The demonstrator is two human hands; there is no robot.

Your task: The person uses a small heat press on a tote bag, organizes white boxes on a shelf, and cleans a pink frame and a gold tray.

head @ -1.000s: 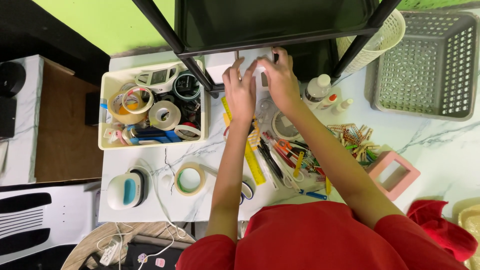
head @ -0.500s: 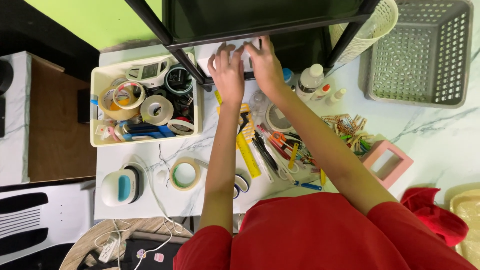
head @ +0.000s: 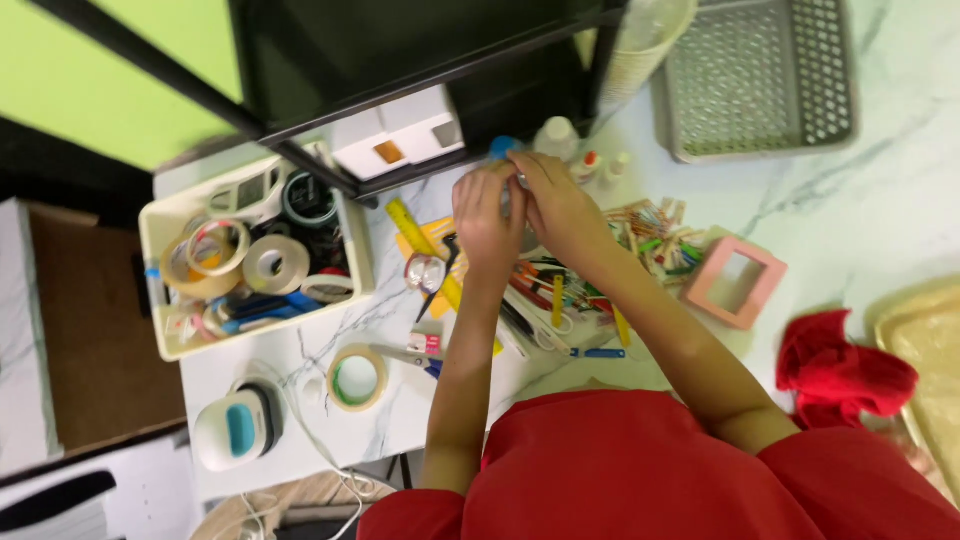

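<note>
Left hand (head: 487, 218) | both hands pinch small object (head: 512, 196) | right hand (head: 555, 205) | axis seemingly upright, mostly hidden

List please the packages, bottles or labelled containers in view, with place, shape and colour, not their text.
White bottle: behind the hands, rounded.
Small glue bottle: right of it, white with an orange tip.
White boxes: under the black shelf, blocky, one with an orange patch.
Cream bin: left, rectangular, holding tape rolls.
No screens or signs.
</note>
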